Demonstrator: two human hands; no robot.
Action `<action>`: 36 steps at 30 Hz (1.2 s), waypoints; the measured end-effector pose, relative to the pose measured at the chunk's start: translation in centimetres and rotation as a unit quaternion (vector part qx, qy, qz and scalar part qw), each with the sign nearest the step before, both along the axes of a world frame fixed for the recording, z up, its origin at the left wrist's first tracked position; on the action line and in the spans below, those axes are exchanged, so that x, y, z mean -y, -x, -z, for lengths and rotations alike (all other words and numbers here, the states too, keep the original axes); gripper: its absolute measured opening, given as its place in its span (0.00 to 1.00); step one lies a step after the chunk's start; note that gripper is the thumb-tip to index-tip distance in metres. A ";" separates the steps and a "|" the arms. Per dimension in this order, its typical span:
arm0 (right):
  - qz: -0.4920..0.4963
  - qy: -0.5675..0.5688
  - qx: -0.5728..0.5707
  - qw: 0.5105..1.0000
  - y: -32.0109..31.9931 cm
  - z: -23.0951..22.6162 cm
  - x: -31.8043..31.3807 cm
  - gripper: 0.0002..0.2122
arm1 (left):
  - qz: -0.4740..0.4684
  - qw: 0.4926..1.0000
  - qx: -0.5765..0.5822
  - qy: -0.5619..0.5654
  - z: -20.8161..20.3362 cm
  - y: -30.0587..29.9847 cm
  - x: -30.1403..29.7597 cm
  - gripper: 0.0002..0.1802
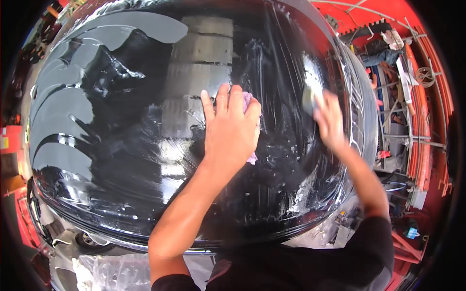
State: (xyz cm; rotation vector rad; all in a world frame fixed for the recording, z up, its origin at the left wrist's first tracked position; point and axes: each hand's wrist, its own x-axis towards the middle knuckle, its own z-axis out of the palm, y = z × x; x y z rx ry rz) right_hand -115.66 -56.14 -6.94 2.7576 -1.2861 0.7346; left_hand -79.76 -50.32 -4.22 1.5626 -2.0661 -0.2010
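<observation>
A glossy, wet black car panel (131, 111), streaked with whitish film and droplets, spreads in front of me. Near its middle, my left hand (230, 126) is pressed down with fingers bent over a crumpled pinkish-purple cloth (252, 158). Most of that cloth is hidden under the palm. Toward the right side of the panel, my right hand (331, 121) grips a small pale yellow-green block (308, 100), which looks like a sponge. Motion blurs this hand and the block, so I cannot tell whether the block touches the surface.
Long orange-red pipes and metal racking (420, 121) stand along the right, against a red wall (340, 14). A red box (10, 138) is at the far left. Clear plastic sheeting (114, 272) and a wheel (88, 239) show below the panel's near edge.
</observation>
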 end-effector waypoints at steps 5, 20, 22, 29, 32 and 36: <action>0.245 0.104 -0.040 0.963 3.2 0.0 27.2 0.22 | 0.054 0.998 -0.015 0.027 -0.8 0.9 1.7 0.21; 0.179 0.152 -0.026 0.972 7.8 1.5 20.3 0.22 | 0.037 0.999 0.006 0.032 -0.7 1.1 1.5 0.22; 0.232 0.147 -0.038 0.961 8.3 1.4 23.0 0.23 | 0.057 0.998 -0.008 0.033 -0.9 1.3 1.7 0.21; 0.092 -0.055 0.040 0.993 2.1 1.2 -14.8 0.22 | 0.014 0.999 0.013 0.037 -0.2 -1.1 1.0 0.20; -0.012 -0.039 0.027 0.999 3.9 1.0 -14.6 0.22 | 0.006 0.999 0.020 0.036 -0.4 -0.6 1.0 0.20; 0.143 0.119 0.020 0.982 6.0 1.7 10.1 0.24 | 0.033 0.997 0.029 0.055 -0.1 0.4 1.3 0.19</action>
